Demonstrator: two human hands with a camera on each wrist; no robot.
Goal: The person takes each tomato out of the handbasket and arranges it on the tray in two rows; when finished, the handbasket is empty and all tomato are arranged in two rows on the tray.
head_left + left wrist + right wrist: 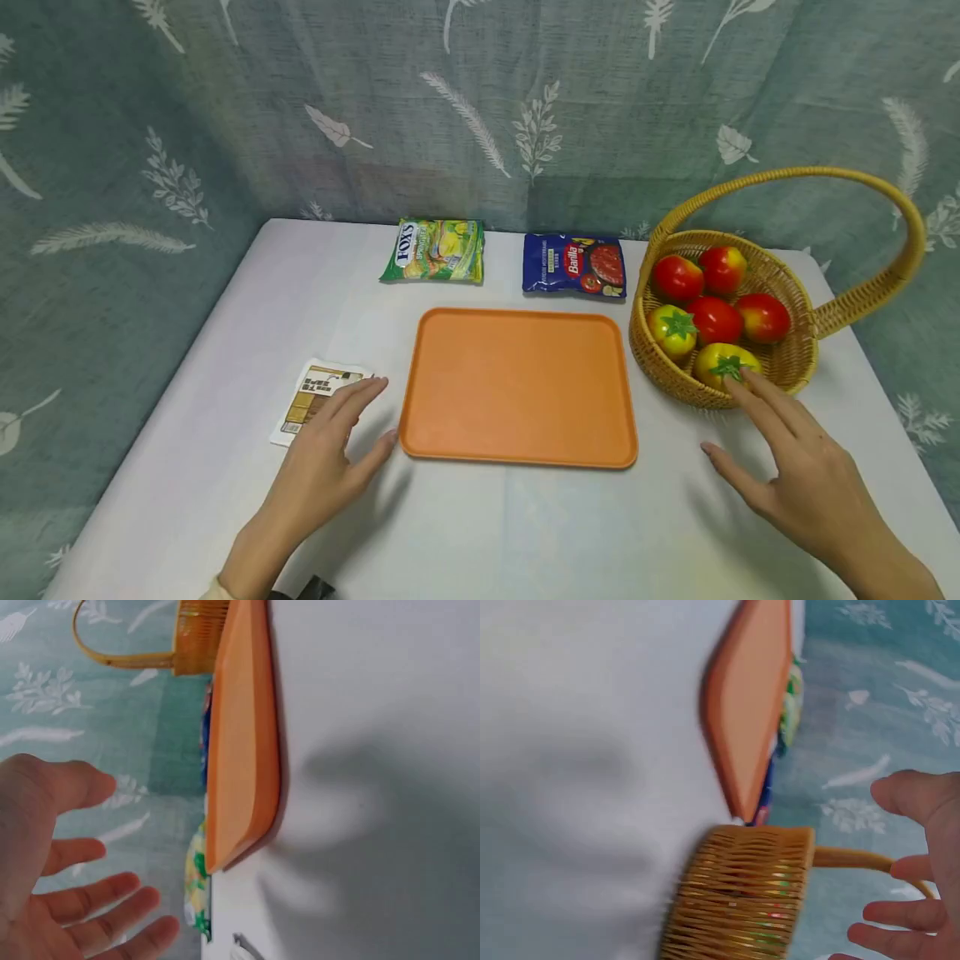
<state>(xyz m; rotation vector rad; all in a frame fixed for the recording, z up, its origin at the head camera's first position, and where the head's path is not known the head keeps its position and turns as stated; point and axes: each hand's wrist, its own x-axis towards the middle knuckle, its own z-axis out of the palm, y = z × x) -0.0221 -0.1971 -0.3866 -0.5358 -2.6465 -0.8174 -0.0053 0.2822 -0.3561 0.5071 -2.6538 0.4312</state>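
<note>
Orange rounded-rectangular, plastic-looking tray (pixel 517 387) is set flat on the white tabletop (pixel 517 533) between left hand (pixel 322 462) and right hand (pixel 806 479), both loosely spread and empty, so probably just pre-grab, closer reach needed next.

Two hands (pixel 322 454), one table (pixel 562 533), one tray (pixel 517 387), one basket (pixel 649 358), three packs (pixel 438 252), six fruits (pixel 715 320) are showing.

On my feed I read "FOX'S" on the green candy bag (pixel 438 252) and "Barilla" on the blue sauce pouch (pixel 558 265), while the lettering on the white-and-brown packet (pixel 303 405) is too small for me to make out.
</note>
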